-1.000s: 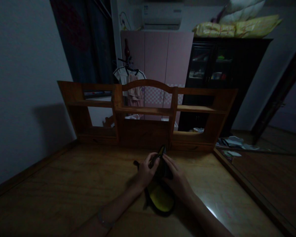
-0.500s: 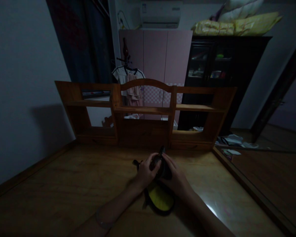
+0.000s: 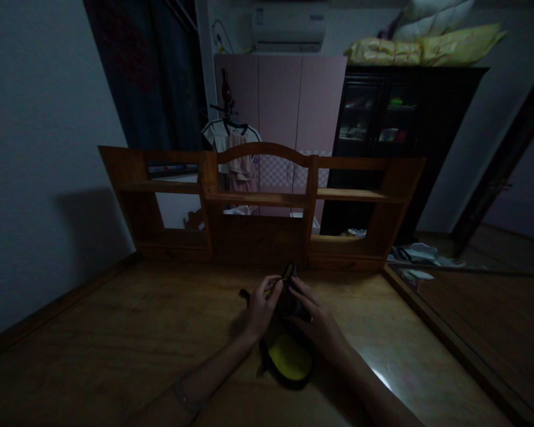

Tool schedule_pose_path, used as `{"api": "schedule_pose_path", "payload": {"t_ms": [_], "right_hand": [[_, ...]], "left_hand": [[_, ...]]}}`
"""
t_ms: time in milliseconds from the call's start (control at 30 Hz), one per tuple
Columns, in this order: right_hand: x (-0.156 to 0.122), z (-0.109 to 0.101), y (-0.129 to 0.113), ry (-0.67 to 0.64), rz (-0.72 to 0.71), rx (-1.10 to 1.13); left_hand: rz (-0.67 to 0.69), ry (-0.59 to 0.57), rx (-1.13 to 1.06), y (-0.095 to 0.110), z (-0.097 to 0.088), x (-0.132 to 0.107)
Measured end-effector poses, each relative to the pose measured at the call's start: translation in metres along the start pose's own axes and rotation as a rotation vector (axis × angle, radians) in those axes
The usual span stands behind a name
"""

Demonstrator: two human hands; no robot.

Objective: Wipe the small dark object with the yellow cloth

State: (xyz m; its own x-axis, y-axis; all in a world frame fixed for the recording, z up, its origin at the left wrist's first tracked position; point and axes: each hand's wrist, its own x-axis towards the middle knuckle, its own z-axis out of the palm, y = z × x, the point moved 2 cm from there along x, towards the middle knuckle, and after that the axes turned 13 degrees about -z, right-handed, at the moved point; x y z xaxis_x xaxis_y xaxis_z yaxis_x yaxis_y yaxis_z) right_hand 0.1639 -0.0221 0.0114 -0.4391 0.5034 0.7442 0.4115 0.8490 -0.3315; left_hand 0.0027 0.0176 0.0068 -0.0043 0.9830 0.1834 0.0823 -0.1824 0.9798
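Pinched nearly closed, the left hand (image 3: 261,308) has its thumb and fingertips on the top edge of a soft-looking black case with a bright yellow lining (image 3: 292,359). The right hand (image 3: 318,317) is curved around the right side of the case, part-way open, with its fingers lying along the dark part. It is too dark to tell just which bit the left fingertips have hold of.

One rounded end of the case lies on the table, yellow side up, at the near side between the two arms. The other end is lifted up between the hands and points to the far side. I think the right hand holds it steady so the left can get at the edge. The table probably helps by taking the weight.

All this is on a smooth, light brown wooden table (image 3: 115,326). At its far side stands a low brown wooden shelf with a curved top (image 3: 258,198), maybe put there to leave the near part free. Farther off are a tall pink wardrobe (image 3: 278,101) and, to its right, a big black cabinet with glass doors (image 3: 445,107).
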Motion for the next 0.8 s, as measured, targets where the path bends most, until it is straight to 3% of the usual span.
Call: {"api": "schedule_pose_path", "payload": {"t_ms": [167,500,667,800], "right_hand": [[0.001,0.001,-0.003,-0.015,0.027,-0.015],[0.001,0.0,0.002,0.049,0.212,0.235],[-0.003,0.005,0.018,0.204,0.464,0.56],[-0.007,0.007,0.025,0.308,0.669,0.72]], "left_hand": [[-0.142,0.007,-0.138,-0.016,0.002,0.007],[-0.164,-0.029,-0.163,-0.02,0.003,0.01],[-0.129,-0.094,-0.138,-0.01,0.006,0.002],[-0.077,-0.237,-0.103,-0.003,0.013,-0.007]]}}
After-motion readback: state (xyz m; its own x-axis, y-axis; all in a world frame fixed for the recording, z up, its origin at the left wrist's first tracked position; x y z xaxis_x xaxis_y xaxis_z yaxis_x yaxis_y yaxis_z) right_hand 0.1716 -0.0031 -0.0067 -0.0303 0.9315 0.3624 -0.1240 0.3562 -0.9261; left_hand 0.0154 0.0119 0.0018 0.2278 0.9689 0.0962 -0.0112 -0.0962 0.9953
